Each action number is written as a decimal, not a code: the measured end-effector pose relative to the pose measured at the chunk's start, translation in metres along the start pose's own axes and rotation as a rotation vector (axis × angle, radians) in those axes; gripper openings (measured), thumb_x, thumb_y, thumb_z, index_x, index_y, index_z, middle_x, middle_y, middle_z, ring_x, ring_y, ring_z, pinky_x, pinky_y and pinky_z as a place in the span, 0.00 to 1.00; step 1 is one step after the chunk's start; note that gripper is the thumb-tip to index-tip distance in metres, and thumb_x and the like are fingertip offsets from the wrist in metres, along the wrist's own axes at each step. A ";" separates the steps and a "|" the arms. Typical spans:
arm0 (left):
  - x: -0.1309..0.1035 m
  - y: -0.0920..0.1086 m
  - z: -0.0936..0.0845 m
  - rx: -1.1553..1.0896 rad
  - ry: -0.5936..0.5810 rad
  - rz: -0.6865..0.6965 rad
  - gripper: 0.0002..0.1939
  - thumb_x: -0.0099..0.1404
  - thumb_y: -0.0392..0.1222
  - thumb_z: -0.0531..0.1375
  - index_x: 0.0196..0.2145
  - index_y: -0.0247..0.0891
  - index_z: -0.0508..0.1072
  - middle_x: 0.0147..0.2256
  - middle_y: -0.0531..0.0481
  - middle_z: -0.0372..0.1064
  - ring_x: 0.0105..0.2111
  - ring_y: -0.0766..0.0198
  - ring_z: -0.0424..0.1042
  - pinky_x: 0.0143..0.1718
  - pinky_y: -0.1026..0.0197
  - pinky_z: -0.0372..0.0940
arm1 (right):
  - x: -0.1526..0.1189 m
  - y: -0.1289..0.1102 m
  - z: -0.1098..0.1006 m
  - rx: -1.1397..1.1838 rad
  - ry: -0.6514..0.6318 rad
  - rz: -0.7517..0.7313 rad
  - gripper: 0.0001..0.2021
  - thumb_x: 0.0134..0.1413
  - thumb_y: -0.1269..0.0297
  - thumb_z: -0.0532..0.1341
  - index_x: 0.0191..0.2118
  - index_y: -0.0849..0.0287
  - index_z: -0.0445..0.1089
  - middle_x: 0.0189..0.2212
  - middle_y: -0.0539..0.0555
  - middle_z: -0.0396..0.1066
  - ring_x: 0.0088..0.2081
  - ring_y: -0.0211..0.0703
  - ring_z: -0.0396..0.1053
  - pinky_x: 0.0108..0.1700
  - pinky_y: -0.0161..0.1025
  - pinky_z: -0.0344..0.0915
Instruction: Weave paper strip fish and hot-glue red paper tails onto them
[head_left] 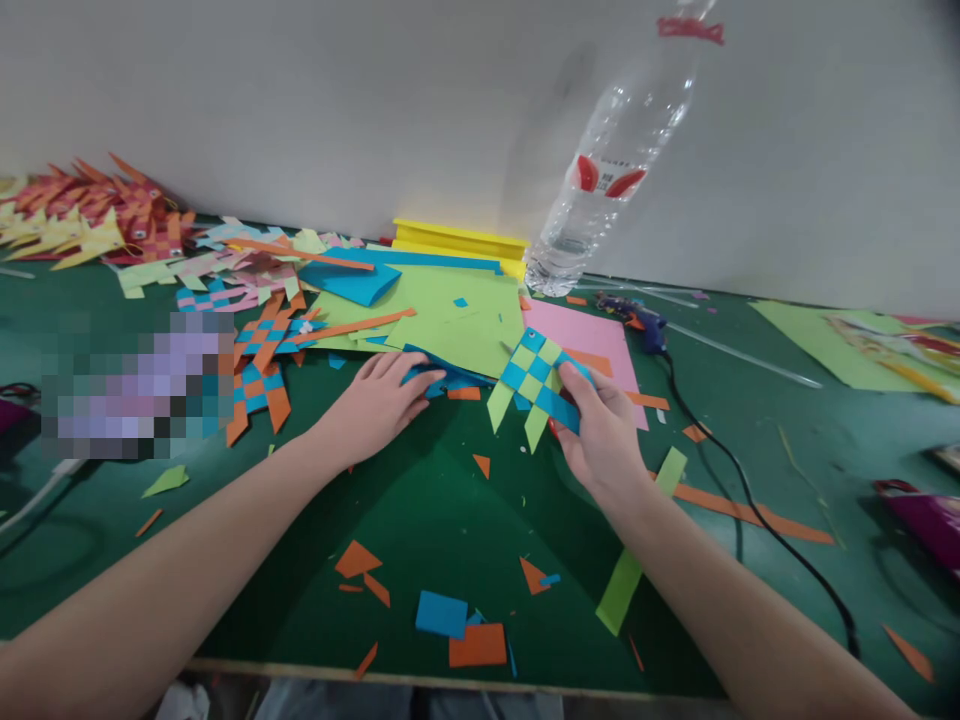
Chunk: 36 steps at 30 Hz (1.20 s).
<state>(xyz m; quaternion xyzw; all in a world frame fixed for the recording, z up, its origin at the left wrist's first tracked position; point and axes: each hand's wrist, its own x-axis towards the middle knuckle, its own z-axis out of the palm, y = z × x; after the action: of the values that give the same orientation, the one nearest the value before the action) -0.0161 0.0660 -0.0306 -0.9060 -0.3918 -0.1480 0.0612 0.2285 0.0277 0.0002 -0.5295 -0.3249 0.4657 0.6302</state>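
Note:
In my right hand [600, 425] is a woven paper fish [536, 375] in blue and light green checks, pinched at its right side between thumb and fingers. A small eye shows at its top corner and green strip ends hang from its lower edge. My left hand [390, 400] rests at the front of the paper pile with fingers apart, by some blue paper pieces [457, 378]; its fingertips partly cover them. Behind both hands lie light green paper sheets [442, 310], with a folded blue paper [356, 280] on their left.
A clear plastic bottle [600, 170] leans against the wall. Finished paper fish [90, 215] pile up at the far left. A glue gun [637, 325] with a black cord [720, 455] lies at right. Paper scraps [478, 645] dot the green table [427, 520].

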 end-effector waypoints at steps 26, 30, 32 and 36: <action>-0.021 0.084 -0.023 -0.418 -0.318 0.630 0.37 0.69 0.63 0.44 0.64 0.33 0.54 0.66 0.47 0.47 0.67 0.60 0.43 0.67 0.55 0.36 | 0.001 0.005 0.001 0.030 -0.028 -0.048 0.14 0.39 0.54 0.71 0.24 0.58 0.70 0.22 0.45 0.64 0.25 0.31 0.61 0.28 0.31 0.64; -0.016 0.078 -0.021 -0.337 -0.126 0.583 0.28 0.70 0.57 0.48 0.59 0.36 0.62 0.62 0.48 0.59 0.63 0.59 0.55 0.65 0.52 0.48 | 0.002 0.005 0.001 0.039 -0.017 -0.037 0.13 0.38 0.55 0.71 0.25 0.58 0.71 0.22 0.45 0.66 0.25 0.31 0.62 0.29 0.31 0.66; -0.012 0.069 -0.022 -0.168 0.007 0.415 0.20 0.72 0.48 0.50 0.55 0.35 0.67 0.55 0.45 0.67 0.56 0.56 0.64 0.58 0.51 0.57 | 0.002 0.005 0.001 0.039 -0.023 -0.023 0.13 0.38 0.55 0.71 0.27 0.57 0.72 0.23 0.45 0.67 0.25 0.31 0.63 0.28 0.31 0.66; -0.007 0.039 -0.033 0.203 0.099 0.045 0.15 0.70 0.40 0.50 0.36 0.32 0.75 0.37 0.39 0.74 0.39 0.52 0.73 0.35 0.54 0.66 | 0.001 0.003 0.001 0.026 -0.023 -0.011 0.13 0.38 0.54 0.71 0.27 0.56 0.72 0.24 0.46 0.69 0.25 0.33 0.65 0.29 0.33 0.67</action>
<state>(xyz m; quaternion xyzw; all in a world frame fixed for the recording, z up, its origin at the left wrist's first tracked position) 0.0008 0.0265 -0.0012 -0.8954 -0.3806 -0.1509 0.1751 0.2273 0.0288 -0.0028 -0.5142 -0.3290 0.4722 0.6359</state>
